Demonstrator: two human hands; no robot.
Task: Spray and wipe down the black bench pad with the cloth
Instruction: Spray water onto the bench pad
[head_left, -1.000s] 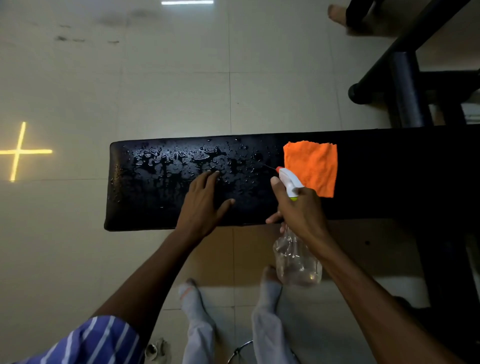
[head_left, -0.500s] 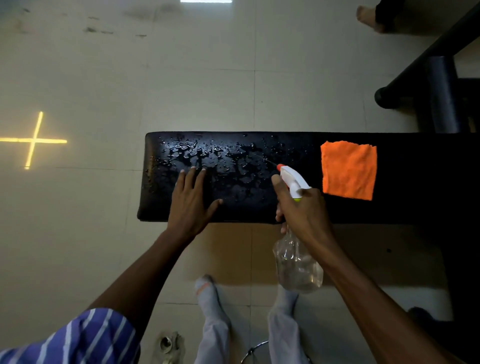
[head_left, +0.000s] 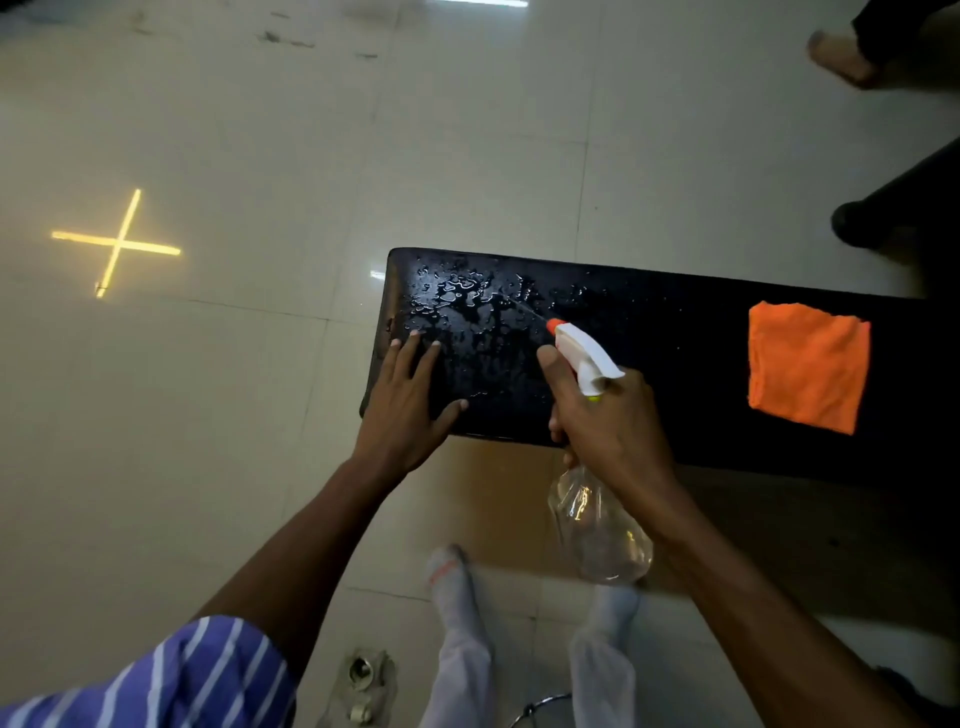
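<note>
1. Your left hand (head_left: 410, 402) is lying flat on the near left corner of the black bench pad (head_left: 649, 364), with the fingers spread out. I think you are leaning on it to keep yourself steady while you are bending over.

2. Your right hand (head_left: 610, 421) is squeezing around the neck of the clear spray bottle (head_left: 597, 525). Your fingers are wrapped tight and one finger is sitting by the white trigger head (head_left: 584, 351). The orange nozzle tip is pointing at the wet end of the pad, and a thin line of spray is showing in front of it.

3. You are holding the bottle low and near the pad, probably so the water is landing on the pad and not on the floor tiles (head_left: 467, 130).

4. The orange cloth (head_left: 808, 366) is lying flat on the dry right part of the pad, well apart from both hands. It is waiting there, close enough to grab when the spraying is done.

5. The left end of the pad is covered with shiny drops. The right part is looking dry, so I think the wiping has not started yet.

6. Compared with half a second ago, the pad and the cloth are sitting further right in the view, so your head is turning left. Your hands are keeping the same spots and the same grip, and the yellow cross of light (head_left: 117, 244) is still glowing on the floor.
</note>
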